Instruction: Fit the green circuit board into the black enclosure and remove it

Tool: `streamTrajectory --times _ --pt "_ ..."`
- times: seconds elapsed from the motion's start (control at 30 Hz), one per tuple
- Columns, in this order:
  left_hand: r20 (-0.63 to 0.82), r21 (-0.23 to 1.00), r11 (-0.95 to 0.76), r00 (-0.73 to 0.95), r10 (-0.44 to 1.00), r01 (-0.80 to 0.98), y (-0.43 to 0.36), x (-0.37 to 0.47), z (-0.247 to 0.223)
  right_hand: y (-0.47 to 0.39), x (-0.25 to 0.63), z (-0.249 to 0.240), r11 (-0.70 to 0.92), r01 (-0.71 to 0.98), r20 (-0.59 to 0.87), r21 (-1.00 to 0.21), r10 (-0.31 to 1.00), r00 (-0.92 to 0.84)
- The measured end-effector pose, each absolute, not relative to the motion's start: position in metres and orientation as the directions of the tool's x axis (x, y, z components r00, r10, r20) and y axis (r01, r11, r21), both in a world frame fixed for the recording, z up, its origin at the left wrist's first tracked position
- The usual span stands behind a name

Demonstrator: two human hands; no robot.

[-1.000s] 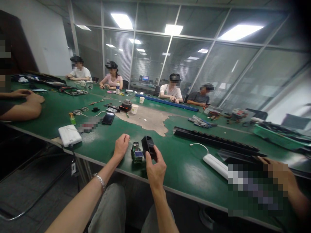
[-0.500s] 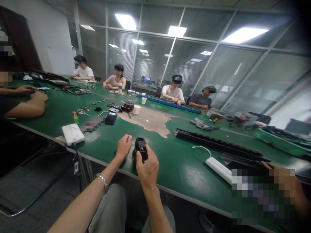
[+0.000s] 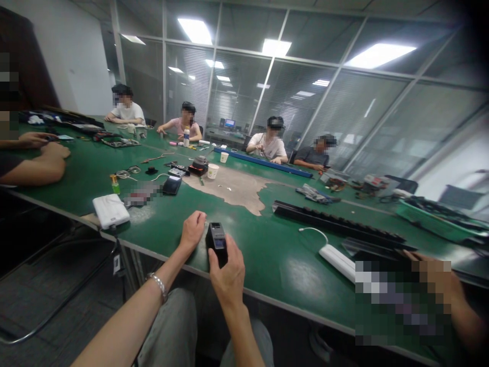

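My right hand [image 3: 229, 270] grips a small black box-shaped device [image 3: 217, 238] near the table's front edge. Its upward face is grey-black with dark openings and a small bluish window; the lower part is hidden by my fingers and thumb. To the left, my left hand [image 3: 193, 229] rests on the green table [image 3: 267, 255] with its fingers curled closed. What those fingers hold, if anything, is hidden from view. A short gap separates this hand from the device.
A white power brick [image 3: 110, 210] and a black phone-like item [image 3: 172, 185] lie left. Ahead stand paper cups [image 3: 213, 171]. To the right are a long black strip [image 3: 336, 221], a white power strip [image 3: 338, 261] and another person's hand [image 3: 439, 270]. Several people sit around the table.
The device has tilted in my right hand, so a different face with a bluish window now shows. My left hand stays closed in place. The view has shifted slightly.
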State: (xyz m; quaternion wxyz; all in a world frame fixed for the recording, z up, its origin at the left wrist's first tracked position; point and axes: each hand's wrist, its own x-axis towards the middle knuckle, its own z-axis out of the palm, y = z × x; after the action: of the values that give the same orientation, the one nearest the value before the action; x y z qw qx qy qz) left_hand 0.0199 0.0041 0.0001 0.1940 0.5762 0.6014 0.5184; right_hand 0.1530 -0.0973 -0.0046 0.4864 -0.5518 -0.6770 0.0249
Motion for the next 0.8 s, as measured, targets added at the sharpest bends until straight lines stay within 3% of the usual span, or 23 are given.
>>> streamTrajectory --times 0.37,0.8 --pt "0.37 0.841 -0.195 -0.272 0.888 0.505 0.001 0.02 0.004 -0.088 0.147 -0.007 0.395 0.7 0.594 -0.594 0.803 0.05" --pt "0.369 0.835 -0.188 -0.272 0.889 0.517 0.0 0.021 0.005 -0.073 0.172 0.037 0.382 0.66 0.649 -0.647 0.73 0.213"
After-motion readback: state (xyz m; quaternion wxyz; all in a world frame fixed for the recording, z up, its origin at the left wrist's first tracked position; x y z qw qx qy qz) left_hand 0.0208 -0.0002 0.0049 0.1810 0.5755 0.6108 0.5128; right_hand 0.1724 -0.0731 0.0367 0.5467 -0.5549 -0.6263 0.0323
